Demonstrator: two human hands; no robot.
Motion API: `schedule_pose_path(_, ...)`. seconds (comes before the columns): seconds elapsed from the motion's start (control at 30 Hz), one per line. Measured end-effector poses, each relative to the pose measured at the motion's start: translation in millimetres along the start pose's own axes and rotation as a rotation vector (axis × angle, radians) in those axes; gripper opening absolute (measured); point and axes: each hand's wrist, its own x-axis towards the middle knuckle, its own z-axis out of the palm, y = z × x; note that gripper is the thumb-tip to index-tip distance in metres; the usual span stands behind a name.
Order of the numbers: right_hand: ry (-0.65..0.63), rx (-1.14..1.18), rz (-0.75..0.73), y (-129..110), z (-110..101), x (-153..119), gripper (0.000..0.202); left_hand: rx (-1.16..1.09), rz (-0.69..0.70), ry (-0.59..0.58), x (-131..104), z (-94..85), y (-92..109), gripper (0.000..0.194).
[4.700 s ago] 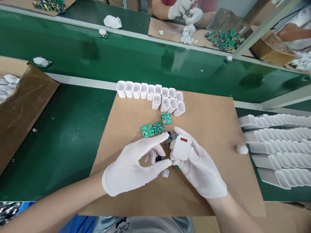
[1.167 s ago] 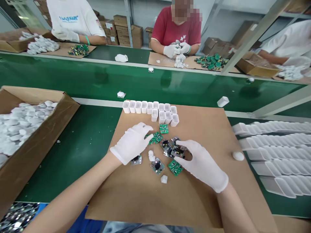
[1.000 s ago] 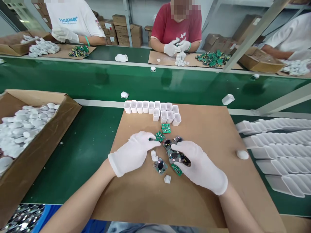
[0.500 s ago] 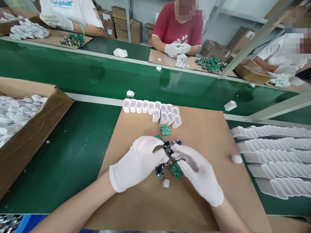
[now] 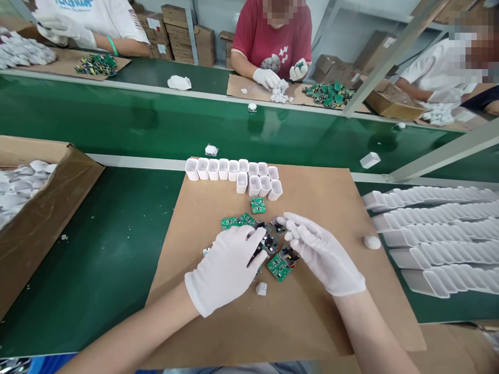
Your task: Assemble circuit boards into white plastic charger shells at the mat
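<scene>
My left hand [image 5: 228, 265], in a white glove, reaches over a cluster of circuit boards on brown cardboard. Its thumb and fingers are curled round a circuit board [image 5: 268, 243] with dark components. Just right of the cluster, my right hand [image 5: 322, 254], also gloved, is open with its fingers stretched out. Below those fingers lies a green circuit board [image 5: 279, 266]. More green boards [image 5: 246, 220] lie beyond my left hand, and a single board [image 5: 258, 205] sits farther out. A small white lump [image 5: 261, 289] rests nearer to me. My left palm hides part of the cluster.
White plastic cups [image 5: 213, 169] stand in rows behind the boards. Stacked white housings [image 5: 440, 218] line the right side, near a round white piece [image 5: 371, 242]. A carton [image 5: 50, 208] of white parts stands left. Co-workers sit across the green conveyor [image 5: 156, 122].
My right hand has drawn back from the boards and its fingers have straightened. My left hand has stayed over the cluster, its grasp shifted slightly. The whole view has shifted a little.
</scene>
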Motion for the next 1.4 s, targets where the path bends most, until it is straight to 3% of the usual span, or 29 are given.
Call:
schedule_pose_path(0.13, -0.007, 0.025, 0.008, -2.3, -4.8, 0.1, 0.037, 0.088, -0.091, -0.021, 2.7, 12.8, 1.7, 0.039)
schedule_pose_path(0.3, -0.041, 0.025, -0.001, -1.5, -2.0, -1.0, 0.035, 0.049, -0.047, -0.041, 4.1, 22.2, 3.6, 0.01)
schedule_pose_path(0.37, -0.044, -0.015, 0.01, -0.8, 0.2, -0.2, 0.032, 0.045, -0.049, -0.033, 3.9, 22.4, 4.8, 0.008)
schedule_pose_path(0.53, -0.063, -0.052, 0.004, 2.6, 2.5, 2.4, 0.034, -0.072, -0.048, 0.124, -2.9, 14.3, 4.1, 0.02)
schedule_pose_path(0.6, -0.05, -0.09, -0.009, 4.2, 2.5, 2.9, 0.034, -0.212, -0.075, 0.212, -6.4, 9.6, 2.0, 0.029)
schedule_pose_path(0.67, -0.04, -0.123, -0.014, 5.7, 2.8, 3.0, 0.035, -0.389, -0.149, 0.228, -8.2, 5.3, -0.3, 0.034)
schedule_pose_path(0.8, -0.029, -0.177, -0.012, 8.7, 2.5, 1.3, 0.035, -0.666, -0.326, 0.115, -6.3, -0.1, -2.7, 0.039)
schedule_pose_path(1.03, -0.008, -0.257, -0.023, 9.7, 1.1, -3.6, 0.037, -0.836, -0.365, -0.004, -3.9, -4.9, 3.4, 0.036)
schedule_pose_path(1.2, -0.041, -0.057, -0.012, 7.0, 3.5, -5.2, 0.03, -1.28, -0.555, -0.187, 0.1, -10.7, 6.5, 0.023)
schedule_pose_path(1.3, -0.092, -0.007, 0.006, 4.1, 1.7, -5.3, 0.044, -1.503, -0.674, -0.245, 0.7, -13.8, 4.2, 0.033)
schedule_pose_path(1.4, -0.098, -0.023, -0.007, 1.1, 1.4, -5.0, 0.047, -1.762, -0.583, -0.273, -2.5, -15.1, -0.4, 0.043)
